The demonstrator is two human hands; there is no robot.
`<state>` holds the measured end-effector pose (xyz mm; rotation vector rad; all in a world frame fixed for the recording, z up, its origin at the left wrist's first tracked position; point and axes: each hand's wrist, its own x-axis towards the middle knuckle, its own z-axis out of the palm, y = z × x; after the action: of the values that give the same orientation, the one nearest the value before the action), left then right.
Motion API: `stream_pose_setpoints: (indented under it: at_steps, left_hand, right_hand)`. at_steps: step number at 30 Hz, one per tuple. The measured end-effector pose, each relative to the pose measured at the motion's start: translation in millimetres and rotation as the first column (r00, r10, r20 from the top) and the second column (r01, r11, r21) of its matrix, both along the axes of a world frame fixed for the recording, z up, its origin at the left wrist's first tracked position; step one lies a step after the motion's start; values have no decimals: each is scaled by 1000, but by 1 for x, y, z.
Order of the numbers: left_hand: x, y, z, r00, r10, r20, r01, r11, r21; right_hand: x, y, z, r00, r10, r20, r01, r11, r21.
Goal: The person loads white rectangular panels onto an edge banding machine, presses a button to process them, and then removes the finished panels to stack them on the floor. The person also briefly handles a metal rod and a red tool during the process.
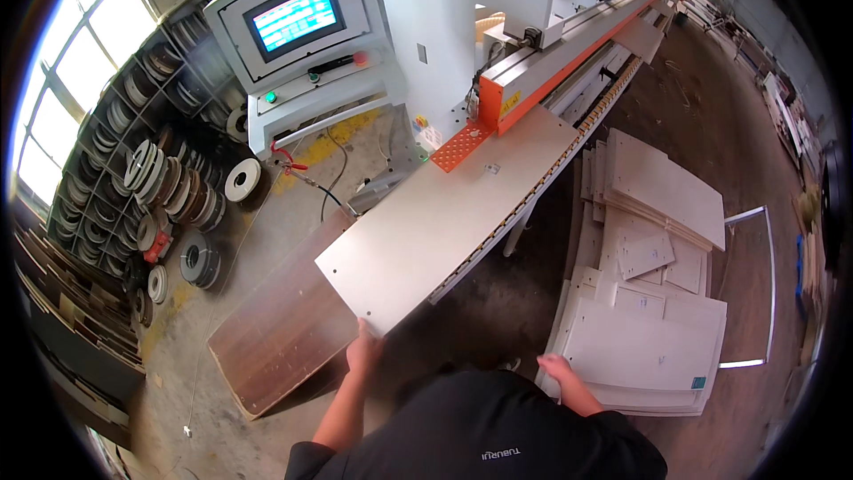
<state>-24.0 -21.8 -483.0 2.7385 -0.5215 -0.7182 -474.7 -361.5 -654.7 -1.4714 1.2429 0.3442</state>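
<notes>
Pale, smooth board fills the middle of the head view: one long flat panel (444,222) with square corners and a few small drilled holes lies on the feed bench (542,180) of a big grey machine (462,27), its far end under an orange guard (524,89) and beside an orange perforated plate (460,146). The left hand (362,348) grips the panel's near corner, fingers closed on the edge; the thumb side is hidden under the board. The right hand (558,369) rests on the near left edge of a stack of white panels (644,347) on the floor; whether its fingers curl around the edge cannot be made out.

A second heap of pale panels (662,191) lies farther off on the dusty concrete floor (746,151), several sheets fanned out; their exact number is hard to tell. One dark brown wood-grain board (284,329) slopes down to the left of the held panel, partly covered by it.

One control box with a lit screen (295,18) stands at the machine's near end. Shelves (133,124) on the left hold many round coils of edge strip, too many and too blurred to count; two more coils (200,262) stand on the floor. A dark shirt (489,436) hides the lower middle.
</notes>
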Motion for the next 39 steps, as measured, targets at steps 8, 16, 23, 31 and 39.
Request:
stream_pose_setpoints:
  at_steps: [8,16,23,31,39]
  left_hand:
    - [4,-88,26,992,-88,-87,92,995,41]
    - [13,-121,-22,950,-290,-118,243,921,-305]
    - [-67,-115,-33,699,-686,-204,672,727,-140]
    - [-67,8,-134,447,-628,-637,582,745,-326]
    - [-11,-30,-111,470,-725,-504,804,587,-94]
  right_hand:
    - [-145,93,-33,852,-490,-185,504,863,31]
    - [-121,71,-41,773,-628,-94,632,775,17]
    - [-116,46,-61,283,-953,-111,926,241,291]
    - [-91,30,-103,-431,-896,-111,741,-421,524]
    - [-99,45,-99,-425,-903,-62,776,-399,489]
